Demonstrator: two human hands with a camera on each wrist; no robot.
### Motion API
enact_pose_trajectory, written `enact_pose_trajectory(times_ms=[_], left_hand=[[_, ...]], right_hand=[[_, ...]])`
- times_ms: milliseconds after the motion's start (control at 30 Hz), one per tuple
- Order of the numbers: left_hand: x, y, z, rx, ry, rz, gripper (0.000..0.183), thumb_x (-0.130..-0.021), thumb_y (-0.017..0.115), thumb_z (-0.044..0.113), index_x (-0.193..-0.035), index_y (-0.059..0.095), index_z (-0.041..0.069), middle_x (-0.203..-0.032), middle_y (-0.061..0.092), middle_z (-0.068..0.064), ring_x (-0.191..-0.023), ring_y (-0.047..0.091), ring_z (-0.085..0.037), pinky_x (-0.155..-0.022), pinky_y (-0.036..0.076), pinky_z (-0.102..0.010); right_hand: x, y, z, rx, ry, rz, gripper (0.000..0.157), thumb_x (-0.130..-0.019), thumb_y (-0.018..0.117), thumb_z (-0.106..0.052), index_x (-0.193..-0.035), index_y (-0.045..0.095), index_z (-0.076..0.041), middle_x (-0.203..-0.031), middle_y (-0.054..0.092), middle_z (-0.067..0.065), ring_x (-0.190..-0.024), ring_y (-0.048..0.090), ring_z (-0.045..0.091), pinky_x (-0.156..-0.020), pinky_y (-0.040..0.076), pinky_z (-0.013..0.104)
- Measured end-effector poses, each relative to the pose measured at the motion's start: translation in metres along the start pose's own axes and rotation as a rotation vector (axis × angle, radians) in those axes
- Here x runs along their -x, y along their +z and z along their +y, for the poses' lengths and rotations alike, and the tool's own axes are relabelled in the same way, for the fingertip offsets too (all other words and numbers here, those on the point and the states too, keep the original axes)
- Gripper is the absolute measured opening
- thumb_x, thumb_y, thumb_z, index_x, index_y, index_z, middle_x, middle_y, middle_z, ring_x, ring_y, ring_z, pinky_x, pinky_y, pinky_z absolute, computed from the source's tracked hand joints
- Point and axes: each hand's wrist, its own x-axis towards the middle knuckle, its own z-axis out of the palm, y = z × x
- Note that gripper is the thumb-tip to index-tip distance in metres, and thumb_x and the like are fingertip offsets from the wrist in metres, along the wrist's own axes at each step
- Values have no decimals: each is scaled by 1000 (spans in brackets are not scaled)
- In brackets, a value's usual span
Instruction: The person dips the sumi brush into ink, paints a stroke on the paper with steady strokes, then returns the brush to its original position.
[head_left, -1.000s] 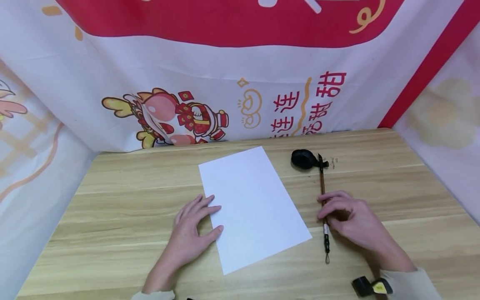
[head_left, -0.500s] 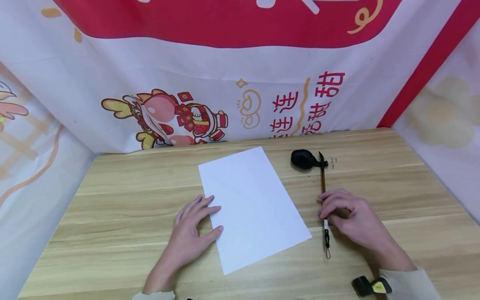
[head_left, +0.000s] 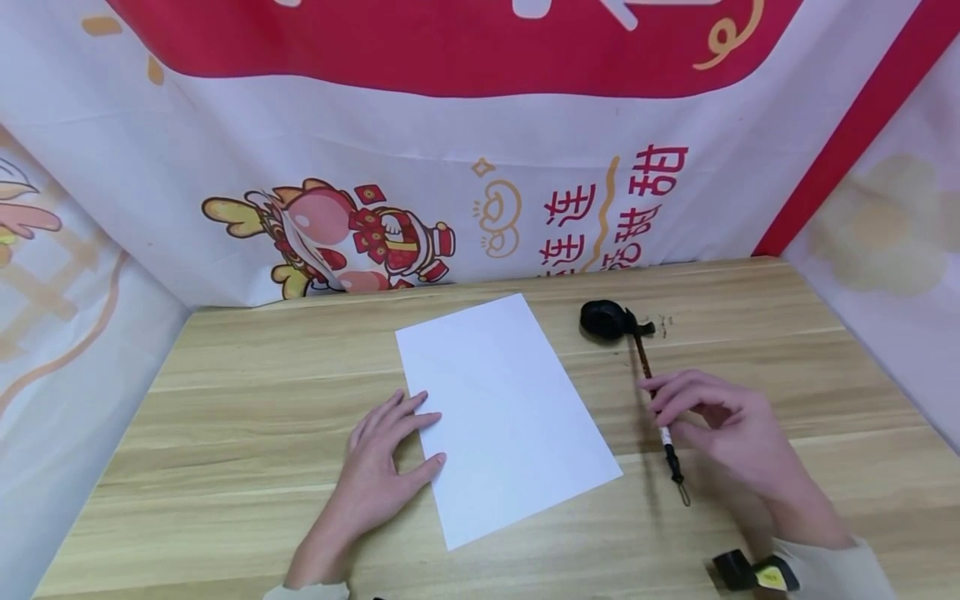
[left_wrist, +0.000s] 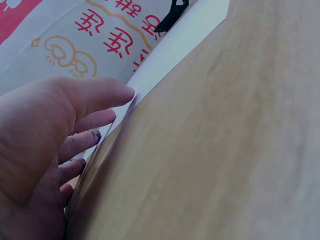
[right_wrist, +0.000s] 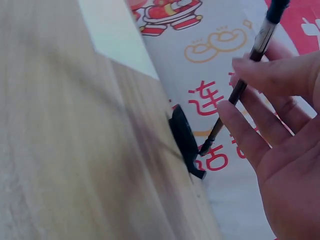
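Observation:
My right hand (head_left: pixel 723 429) pinches a calligraphy brush (head_left: pixel 643 360) by its dark shaft, between thumb and fingers. The brush slants, its hair tip overlapping the neck of a small black ink dish (head_left: pixel 602 320) with a short handle. A looped cord hangs at the brush's tail end. In the right wrist view the brush (right_wrist: pixel 235 95) stands tilted over the table, tip down by the dish (right_wrist: pixel 184 137). My left hand (head_left: pixel 382 467) lies with spread fingers on the left edge of a blank white sheet of paper (head_left: pixel 510 417). Dark smudges mark some left fingertips (left_wrist: pixel 96 135).
The wooden table (head_left: pixel 247 433) ends at a white and red printed cloth (head_left: pixel 420 125) hanging behind it. Small dark ink marks (head_left: pixel 663 325) spot the wood right of the dish. A black and yellow strap (head_left: pixel 757 573) sits at my right wrist.
My right hand has risen slightly and shifted right with the brush. The brush's tail has swung right and its tip left toward the dish. My left hand and the paper stay put.

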Motion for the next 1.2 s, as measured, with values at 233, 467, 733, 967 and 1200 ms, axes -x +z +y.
enact_pose_trajectory(times_ms=[233, 467, 733, 967, 1200], left_hand=[[1, 1, -3, -14, 11, -5, 60, -83, 90, 32, -138, 72, 19, -167, 52, -6, -161, 33, -41, -127, 14, -73], [1, 1, -3, -5, 14, -8, 59, -84, 90, 34, -139, 72, 20, -167, 52, -5, -161, 34, -41, -127, 14, -72], [1, 1, -2, -6, 26, 1, 57, -85, 89, 37, -138, 72, 22, -166, 53, -5, -160, 35, -42, -126, 16, -74], [1, 1, -4, -20, 17, -5, 59, -84, 90, 36, -138, 72, 21, -167, 52, -5, -161, 34, -41, -127, 15, -74], [1, 0, -4, -20, 5, -13, 59, -85, 89, 38, -139, 71, 22, -168, 51, -3, -162, 33, -39, -128, 14, -73]], right_hand=[[-3, -1, -8, -72, -22, -2, 46, -75, 53, 42, -96, 75, 7, -108, 78, 12, -129, 72, 24, -111, 55, 25], [-3, -1, -13, -103, -28, -2, 41, -78, 53, 42, -96, 73, 11, -109, 78, 14, -128, 72, 26, -111, 56, 26], [-7, 2, -14, -126, 29, 64, 31, -84, 56, 37, -98, 70, 14, -113, 79, 17, -127, 73, 27, -100, 62, 26], [-21, 5, -15, -185, 53, 155, 22, -86, 62, 32, -101, 68, 17, -122, 78, 23, -119, 77, 28, -90, 66, 31], [-46, 7, -27, -93, 85, 235, 21, -91, 65, 26, -112, 65, 21, -120, 80, 20, -109, 81, 25, -90, 65, 31]])
